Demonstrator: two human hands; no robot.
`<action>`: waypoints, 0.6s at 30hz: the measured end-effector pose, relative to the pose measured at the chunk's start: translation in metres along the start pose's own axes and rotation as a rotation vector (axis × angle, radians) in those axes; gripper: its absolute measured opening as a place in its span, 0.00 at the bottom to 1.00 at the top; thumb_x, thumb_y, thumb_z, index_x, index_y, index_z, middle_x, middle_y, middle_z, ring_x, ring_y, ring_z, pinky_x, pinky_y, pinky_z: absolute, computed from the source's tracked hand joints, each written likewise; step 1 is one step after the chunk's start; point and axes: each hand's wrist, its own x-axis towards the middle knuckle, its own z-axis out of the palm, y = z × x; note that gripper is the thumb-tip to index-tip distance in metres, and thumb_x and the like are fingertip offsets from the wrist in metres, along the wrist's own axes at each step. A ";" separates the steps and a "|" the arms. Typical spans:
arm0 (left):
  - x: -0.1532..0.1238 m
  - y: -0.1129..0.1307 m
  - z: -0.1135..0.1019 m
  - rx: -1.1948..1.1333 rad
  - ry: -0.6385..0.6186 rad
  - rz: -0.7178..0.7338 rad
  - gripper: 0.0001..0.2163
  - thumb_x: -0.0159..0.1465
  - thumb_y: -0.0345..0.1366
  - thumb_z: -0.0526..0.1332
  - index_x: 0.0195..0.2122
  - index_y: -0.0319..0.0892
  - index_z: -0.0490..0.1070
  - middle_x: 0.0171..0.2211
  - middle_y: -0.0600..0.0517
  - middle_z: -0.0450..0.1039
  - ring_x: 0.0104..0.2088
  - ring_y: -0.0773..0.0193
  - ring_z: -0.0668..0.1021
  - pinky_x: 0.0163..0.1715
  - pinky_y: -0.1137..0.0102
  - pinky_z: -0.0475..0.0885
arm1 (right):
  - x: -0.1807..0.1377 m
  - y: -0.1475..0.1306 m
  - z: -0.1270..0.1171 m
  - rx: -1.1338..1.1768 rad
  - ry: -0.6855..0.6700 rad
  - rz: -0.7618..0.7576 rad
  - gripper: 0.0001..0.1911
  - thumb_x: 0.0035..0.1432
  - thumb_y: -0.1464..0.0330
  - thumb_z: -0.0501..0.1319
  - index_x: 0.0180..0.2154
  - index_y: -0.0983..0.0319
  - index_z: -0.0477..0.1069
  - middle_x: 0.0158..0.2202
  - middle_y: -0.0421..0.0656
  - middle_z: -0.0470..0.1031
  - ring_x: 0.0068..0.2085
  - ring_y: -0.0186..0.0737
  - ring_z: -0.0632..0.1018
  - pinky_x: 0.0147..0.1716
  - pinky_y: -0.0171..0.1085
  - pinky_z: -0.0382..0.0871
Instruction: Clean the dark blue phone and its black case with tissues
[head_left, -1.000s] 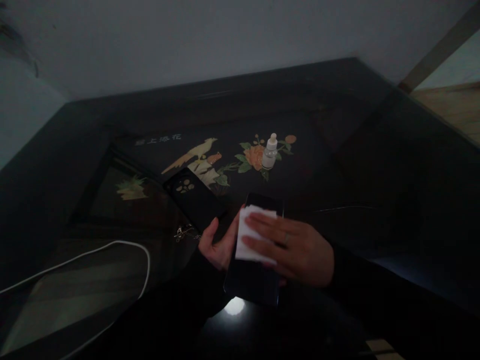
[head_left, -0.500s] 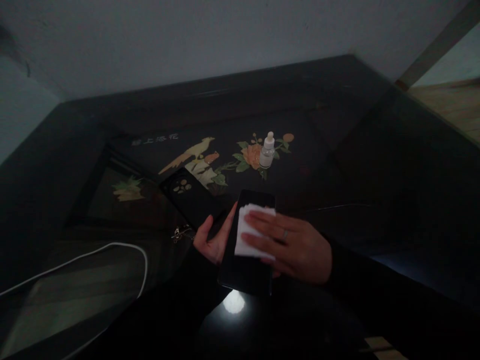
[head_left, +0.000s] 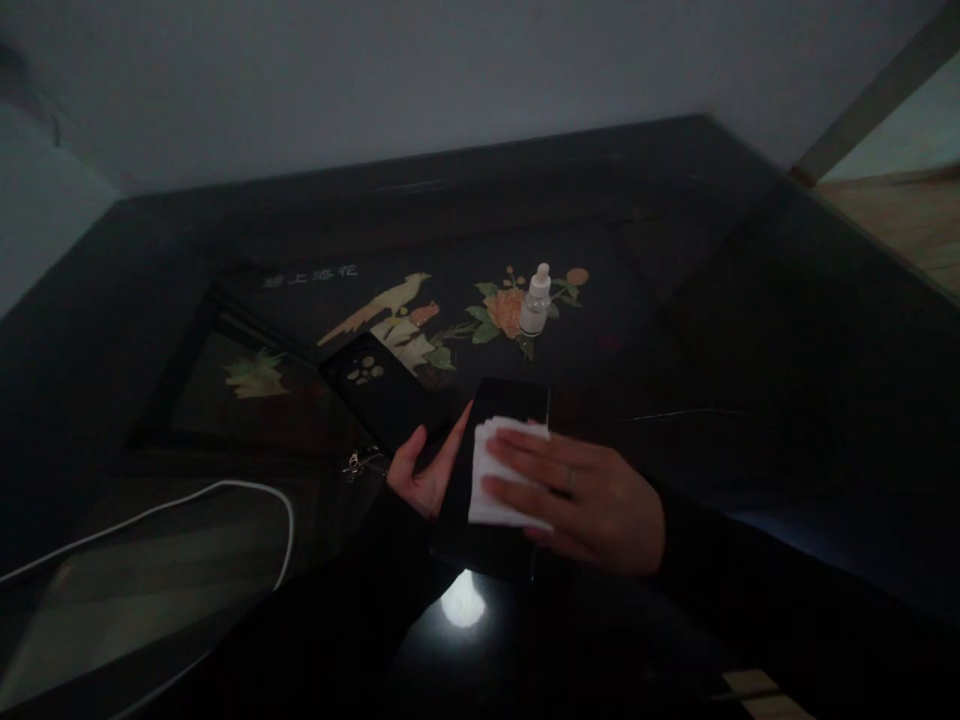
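Observation:
My left hand (head_left: pixel 426 475) grips a dark smartphone (head_left: pixel 517 398) from its left side and from beneath, so most of its fingers are hidden. Against the phone's upward face lies a folded white wipe (head_left: pixel 489 490), pressed flat under the fingers of my right hand (head_left: pixel 600 500), which wears a ring. The right fingertips are slightly blurred. A black phone case (head_left: pixel 379 395) with camera cut-outs rests on the table just beyond my left hand, with a small metal charm chain (head_left: pixel 358 465) at its near end.
A clear dropper bottle (head_left: pixel 535 305) with a white top stands upright farther back on the dark glossy table (head_left: pixel 660 190), over an inlaid flower picture. A white cable (head_left: pixel 251 487) curves across the left side. Behind the table rises a pale wall (head_left: pixel 390 90).
My right hand and the white wipe have slid slightly down the phone toward me. The phone's near end has tilted a little and looks darker. The bottle and case stay put.

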 end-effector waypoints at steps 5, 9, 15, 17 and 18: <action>-0.004 0.000 0.002 0.159 0.032 -0.016 0.32 0.56 0.50 0.51 0.60 0.46 0.46 0.26 0.52 0.66 0.21 0.70 0.65 0.36 0.60 0.65 | 0.000 -0.021 0.000 0.064 0.015 -0.207 0.19 0.60 0.61 0.51 0.47 0.65 0.68 0.51 0.48 0.69 0.57 0.44 0.62 0.54 0.44 0.61; -0.005 0.002 0.003 0.083 0.007 -0.051 0.29 0.58 0.51 0.44 0.60 0.56 0.39 0.49 0.44 0.63 0.44 0.46 0.70 0.40 0.43 0.60 | -0.002 0.015 -0.002 -0.083 0.036 0.128 0.17 0.61 0.68 0.48 0.49 0.67 0.65 0.54 0.52 0.64 0.58 0.43 0.59 0.54 0.46 0.60; 0.002 -0.001 0.001 0.071 -0.026 0.030 0.32 0.57 0.50 0.45 0.61 0.51 0.34 0.53 0.43 0.60 0.51 0.46 0.66 0.46 0.45 0.57 | -0.001 0.003 -0.001 -0.004 0.020 0.011 0.18 0.61 0.65 0.49 0.48 0.67 0.66 0.53 0.53 0.65 0.58 0.45 0.59 0.53 0.46 0.61; 0.007 -0.003 0.003 0.121 0.014 0.117 0.35 0.54 0.50 0.48 0.61 0.47 0.39 0.53 0.41 0.61 0.48 0.46 0.68 0.48 0.49 0.57 | -0.001 -0.014 0.000 0.074 -0.006 -0.165 0.20 0.60 0.61 0.49 0.47 0.65 0.67 0.52 0.49 0.67 0.58 0.44 0.61 0.53 0.45 0.61; 0.009 -0.004 0.005 0.144 0.036 0.141 0.35 0.53 0.51 0.49 0.61 0.47 0.41 0.53 0.42 0.60 0.47 0.46 0.69 0.48 0.50 0.57 | -0.001 -0.019 0.000 0.099 -0.007 -0.221 0.20 0.60 0.60 0.49 0.47 0.65 0.68 0.51 0.48 0.68 0.57 0.44 0.61 0.54 0.44 0.61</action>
